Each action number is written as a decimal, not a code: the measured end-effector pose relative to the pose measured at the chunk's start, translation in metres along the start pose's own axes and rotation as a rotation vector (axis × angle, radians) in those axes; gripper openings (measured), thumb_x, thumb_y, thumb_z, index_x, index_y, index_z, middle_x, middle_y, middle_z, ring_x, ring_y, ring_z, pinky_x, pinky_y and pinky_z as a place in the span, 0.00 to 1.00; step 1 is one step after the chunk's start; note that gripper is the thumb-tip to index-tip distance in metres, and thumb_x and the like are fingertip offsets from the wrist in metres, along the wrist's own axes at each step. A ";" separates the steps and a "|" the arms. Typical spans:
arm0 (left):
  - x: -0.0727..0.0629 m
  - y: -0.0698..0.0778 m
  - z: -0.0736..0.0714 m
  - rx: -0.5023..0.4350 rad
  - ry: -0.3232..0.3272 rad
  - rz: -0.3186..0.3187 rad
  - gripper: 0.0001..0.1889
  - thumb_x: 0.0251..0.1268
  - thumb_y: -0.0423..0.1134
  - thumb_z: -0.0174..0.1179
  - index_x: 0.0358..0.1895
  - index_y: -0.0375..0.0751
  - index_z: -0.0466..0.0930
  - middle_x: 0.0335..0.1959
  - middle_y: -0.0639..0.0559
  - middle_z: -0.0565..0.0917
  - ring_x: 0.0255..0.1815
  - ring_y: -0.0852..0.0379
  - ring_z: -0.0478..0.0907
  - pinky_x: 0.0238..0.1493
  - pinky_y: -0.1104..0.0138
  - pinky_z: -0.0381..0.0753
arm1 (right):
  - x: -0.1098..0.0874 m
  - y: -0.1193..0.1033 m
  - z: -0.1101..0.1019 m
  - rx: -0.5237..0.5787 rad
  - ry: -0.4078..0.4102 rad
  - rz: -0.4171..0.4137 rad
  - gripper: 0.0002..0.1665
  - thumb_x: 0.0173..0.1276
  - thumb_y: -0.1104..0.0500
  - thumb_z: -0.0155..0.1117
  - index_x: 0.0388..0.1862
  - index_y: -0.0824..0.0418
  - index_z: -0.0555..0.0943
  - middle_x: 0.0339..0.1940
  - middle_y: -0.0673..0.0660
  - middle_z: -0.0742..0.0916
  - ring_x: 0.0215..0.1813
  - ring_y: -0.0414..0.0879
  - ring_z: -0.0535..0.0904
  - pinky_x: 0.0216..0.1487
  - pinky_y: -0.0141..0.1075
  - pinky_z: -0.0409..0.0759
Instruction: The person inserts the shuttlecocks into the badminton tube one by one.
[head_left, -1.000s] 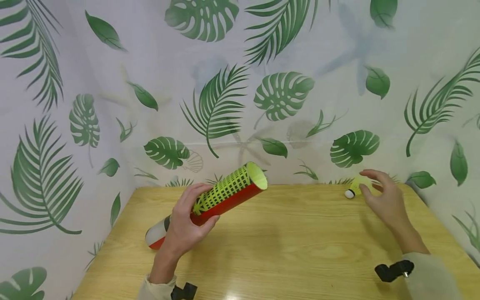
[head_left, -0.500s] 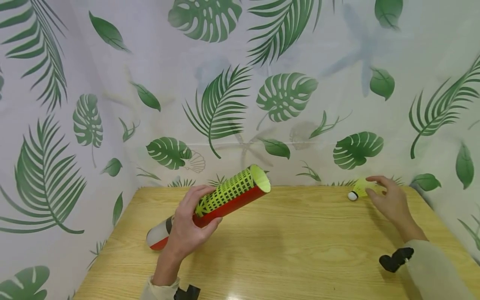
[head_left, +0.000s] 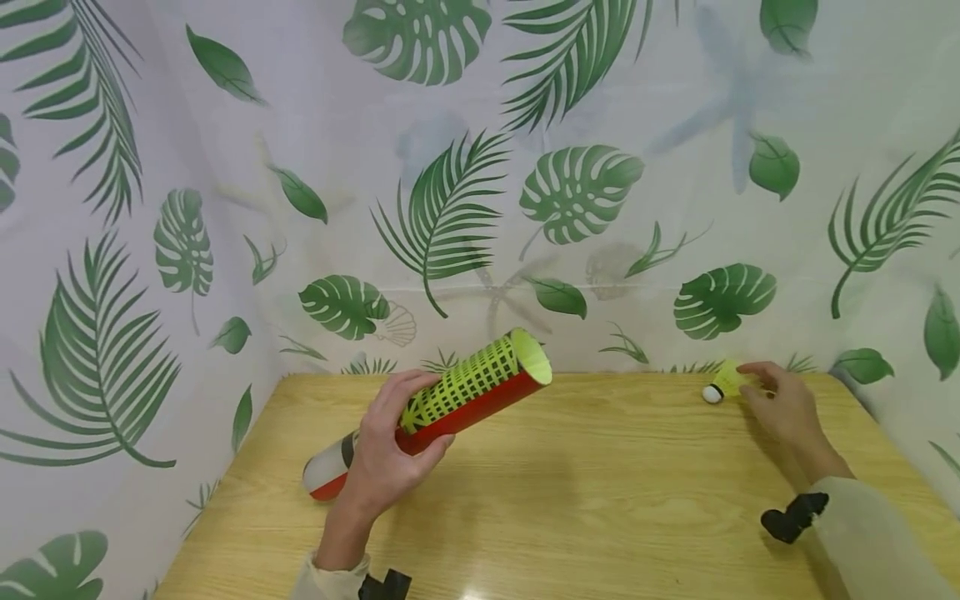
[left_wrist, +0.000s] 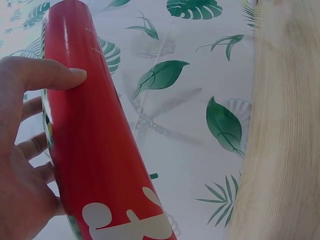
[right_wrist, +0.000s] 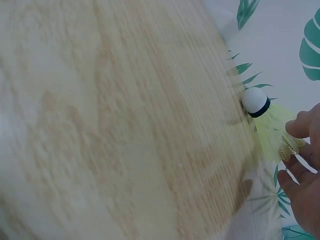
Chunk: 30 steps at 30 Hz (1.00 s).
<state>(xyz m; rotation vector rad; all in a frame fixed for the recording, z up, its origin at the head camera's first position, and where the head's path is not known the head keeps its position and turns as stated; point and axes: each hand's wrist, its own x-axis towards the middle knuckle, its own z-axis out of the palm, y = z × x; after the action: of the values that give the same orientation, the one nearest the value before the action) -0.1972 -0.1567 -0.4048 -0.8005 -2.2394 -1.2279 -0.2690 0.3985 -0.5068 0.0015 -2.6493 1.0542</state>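
My left hand (head_left: 386, 454) grips a shuttlecock tube (head_left: 468, 387) around its middle, fingers over the top and thumb along the red side. The tube is tilted, its open yellow-green mouth raised toward the upper right and its white-and-red end lower left. A glossy red side of the tube (left_wrist: 95, 130) with white lettering fills much of the left wrist view. At the table's far right, my right hand (head_left: 787, 412) pinches the skirt of a yellow shuttlecock (head_left: 726, 381). Its white cork with a dark band points left; in the right wrist view the fingertips overlap the shuttlecock's skirt (right_wrist: 272, 130).
A wood-grain table (head_left: 600, 483) spans the front, its back edge meeting a white wall covering (head_left: 465, 108) printed with green leaves. The covering also rises along the left and right sides. A black wrist device (head_left: 795, 517) sits at the right sleeve.
My right hand has lowered and its fingers have closed in on the shuttlecock's skirt. The left hand still holds the tube at the same tilt. The head view has shifted slightly.
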 end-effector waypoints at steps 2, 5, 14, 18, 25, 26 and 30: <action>0.001 0.000 0.001 -0.007 0.002 -0.004 0.35 0.53 0.33 0.75 0.68 0.50 0.75 0.65 0.53 0.76 0.61 0.53 0.74 0.56 0.55 0.79 | -0.001 0.002 0.000 -0.024 0.017 0.004 0.19 0.78 0.62 0.53 0.62 0.70 0.77 0.57 0.76 0.80 0.55 0.68 0.75 0.49 0.59 0.75; 0.002 0.000 0.002 -0.011 0.004 -0.008 0.35 0.53 0.33 0.75 0.68 0.50 0.75 0.65 0.53 0.76 0.61 0.54 0.74 0.57 0.55 0.79 | -0.002 0.002 -0.001 -0.039 0.052 0.008 0.18 0.77 0.63 0.53 0.59 0.69 0.80 0.53 0.74 0.83 0.52 0.66 0.78 0.44 0.46 0.76; 0.008 0.000 0.004 -0.009 0.000 0.005 0.35 0.53 0.34 0.75 0.67 0.49 0.75 0.64 0.53 0.77 0.60 0.54 0.75 0.57 0.55 0.79 | -0.006 -0.009 -0.011 -0.042 0.127 0.033 0.16 0.77 0.59 0.58 0.56 0.67 0.82 0.53 0.71 0.85 0.47 0.42 0.80 0.40 0.24 0.71; 0.006 0.001 0.005 -0.006 -0.004 -0.006 0.35 0.53 0.34 0.75 0.68 0.50 0.75 0.64 0.53 0.77 0.60 0.53 0.75 0.57 0.55 0.79 | -0.010 -0.019 -0.017 -0.006 0.205 -0.021 0.14 0.75 0.62 0.62 0.53 0.68 0.84 0.46 0.67 0.88 0.39 0.17 0.70 0.39 0.16 0.69; 0.004 0.002 0.005 -0.016 0.004 -0.005 0.35 0.53 0.33 0.75 0.68 0.50 0.75 0.64 0.53 0.77 0.60 0.54 0.75 0.57 0.56 0.79 | -0.021 -0.051 -0.032 0.105 0.288 -0.063 0.14 0.74 0.63 0.62 0.54 0.69 0.84 0.39 0.29 0.82 0.41 0.18 0.75 0.42 0.13 0.71; 0.004 0.002 0.006 -0.017 0.003 -0.002 0.35 0.53 0.33 0.75 0.68 0.50 0.75 0.64 0.53 0.77 0.60 0.54 0.75 0.57 0.56 0.79 | -0.023 -0.056 -0.034 0.112 0.293 -0.062 0.15 0.74 0.63 0.62 0.54 0.69 0.84 0.39 0.28 0.81 0.41 0.18 0.75 0.42 0.13 0.71; 0.005 0.002 0.007 -0.016 -0.001 0.006 0.35 0.53 0.33 0.75 0.68 0.50 0.75 0.64 0.53 0.77 0.61 0.53 0.75 0.57 0.56 0.79 | -0.032 -0.072 -0.042 0.135 0.319 -0.060 0.15 0.74 0.64 0.63 0.55 0.69 0.84 0.41 0.28 0.82 0.43 0.19 0.76 0.43 0.13 0.71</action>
<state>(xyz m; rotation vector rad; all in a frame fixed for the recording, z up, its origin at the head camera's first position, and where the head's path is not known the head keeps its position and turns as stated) -0.1998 -0.1483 -0.4041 -0.8139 -2.2290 -1.2445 -0.2199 0.3704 -0.4377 -0.0541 -2.2781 1.1092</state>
